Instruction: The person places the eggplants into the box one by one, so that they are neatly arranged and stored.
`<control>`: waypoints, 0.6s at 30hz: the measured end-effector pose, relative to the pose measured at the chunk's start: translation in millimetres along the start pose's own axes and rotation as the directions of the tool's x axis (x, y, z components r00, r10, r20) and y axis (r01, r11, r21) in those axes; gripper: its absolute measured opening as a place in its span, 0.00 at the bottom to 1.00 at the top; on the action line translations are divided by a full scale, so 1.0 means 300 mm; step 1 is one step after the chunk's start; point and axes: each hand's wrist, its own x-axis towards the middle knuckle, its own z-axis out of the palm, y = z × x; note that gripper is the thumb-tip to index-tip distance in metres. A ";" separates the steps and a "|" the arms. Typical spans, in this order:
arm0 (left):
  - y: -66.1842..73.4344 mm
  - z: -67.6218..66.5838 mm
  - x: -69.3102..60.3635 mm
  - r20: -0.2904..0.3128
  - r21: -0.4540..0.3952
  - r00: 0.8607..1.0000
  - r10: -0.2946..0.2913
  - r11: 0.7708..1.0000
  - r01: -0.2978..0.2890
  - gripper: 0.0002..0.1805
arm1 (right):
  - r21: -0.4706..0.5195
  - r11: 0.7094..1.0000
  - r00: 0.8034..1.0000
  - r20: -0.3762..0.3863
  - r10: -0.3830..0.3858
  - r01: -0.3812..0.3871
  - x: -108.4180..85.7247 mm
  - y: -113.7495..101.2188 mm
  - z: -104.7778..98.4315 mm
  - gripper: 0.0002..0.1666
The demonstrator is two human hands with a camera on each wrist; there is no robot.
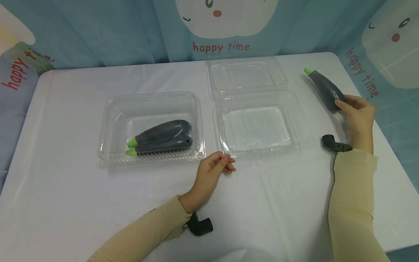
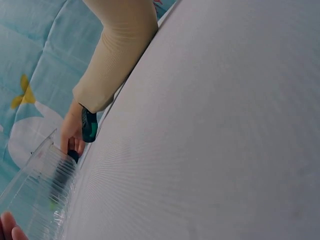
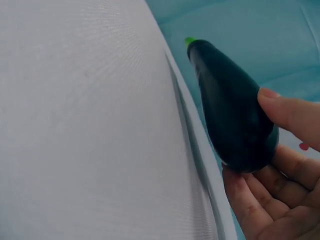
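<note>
My right hand [image 1: 360, 112] grips the thick end of a dark eggplant [image 1: 325, 87] with a green tip, above the right side of the table. In the right wrist view, the thumb lies along one side of this eggplant [image 3: 232, 110] and the fingers are under its rounded end. An unfolded clear plastic clamshell box [image 1: 255, 127] lies in the middle, lid toward the back. My left hand [image 1: 209, 171] pinches its front left corner. To the left, a second clear box [image 1: 114, 105] contains a dark eggplant [image 1: 160, 133]; another green-tipped shape under it may be a second one or a reflection.
A white cloth [image 1: 65, 189] covers the table, and the table's right edge [image 1: 396, 153] runs close to my right forearm. Blue printed curtains [image 1: 108, 32] stand behind and at the sides. A black wrist device [image 1: 335, 143] sits by my right cuff, another [image 1: 199, 225] by my left.
</note>
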 end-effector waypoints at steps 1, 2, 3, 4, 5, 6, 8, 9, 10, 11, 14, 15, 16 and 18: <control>0.000 0.000 0.000 -0.001 0.001 1.000 0.001 1.000 -0.001 0.10 | -0.009 1.000 1.000 0.001 -0.007 0.007 -0.002 -0.002 0.000 0.26; 0.000 0.000 0.000 -0.002 0.001 1.000 0.000 1.000 0.000 0.10 | 0.007 1.000 1.000 0.004 -0.011 0.011 -0.002 -0.004 0.001 0.25; 0.000 0.000 0.000 -0.002 0.001 1.000 -0.001 1.000 0.001 0.10 | 0.023 1.000 1.000 0.008 -0.015 0.015 -0.003 -0.006 0.001 0.24; 0.001 0.000 -0.001 -0.003 0.001 1.000 -0.002 1.000 0.002 0.10 | 0.041 0.999 1.000 0.011 -0.019 0.019 -0.003 -0.007 0.002 0.23; 0.001 0.000 -0.001 -0.003 0.000 1.000 -0.002 1.000 0.002 0.10 | 0.063 0.998 1.000 0.018 -0.021 0.020 -0.004 -0.009 0.002 0.22; 0.001 0.001 0.000 -0.003 0.000 1.000 -0.004 1.000 0.004 0.10 | 0.072 0.997 1.000 0.024 -0.020 0.018 -0.004 -0.011 0.001 0.22; 0.001 0.001 0.000 -0.002 -0.001 1.000 -0.006 1.000 0.006 0.10 | 0.119 0.993 0.999 0.032 -0.016 0.013 -0.002 -0.013 0.000 0.21; 0.000 0.001 0.000 -0.001 0.000 1.000 -0.006 1.000 0.006 0.10 | 0.137 0.991 0.999 0.034 -0.014 0.009 -0.002 -0.014 -0.001 0.20; -0.001 0.001 0.000 -0.001 0.001 1.000 -0.006 1.000 0.006 0.10 | 0.176 0.984 0.999 0.037 -0.014 0.007 -0.002 -0.016 0.000 0.19; -0.001 0.001 0.000 -0.001 0.003 1.000 -0.007 1.000 0.007 0.10 | 0.214 0.977 0.999 0.040 -0.016 0.007 -0.002 -0.018 0.000 0.18; 0.000 0.001 0.000 -0.006 0.011 1.000 -0.009 1.000 0.009 0.10 | 0.341 0.940 0.999 0.035 -0.030 0.016 -0.001 -0.029 0.007 0.17; 0.001 0.001 0.000 -0.008 0.012 1.000 -0.011 1.000 0.011 0.10 | 0.376 0.927 0.999 0.037 -0.036 0.019 -0.001 -0.033 0.008 0.16; 0.002 0.001 0.000 -0.010 0.011 1.000 -0.012 1.000 0.012 0.10 | 0.407 0.913 0.998 0.039 -0.045 0.025 -0.003 -0.040 0.011 0.16; 0.004 0.002 -0.001 -0.014 0.010 1.000 -0.015 1.000 0.015 0.10 | 0.438 0.899 0.998 0.043 -0.050 0.026 -0.004 -0.050 0.013 0.16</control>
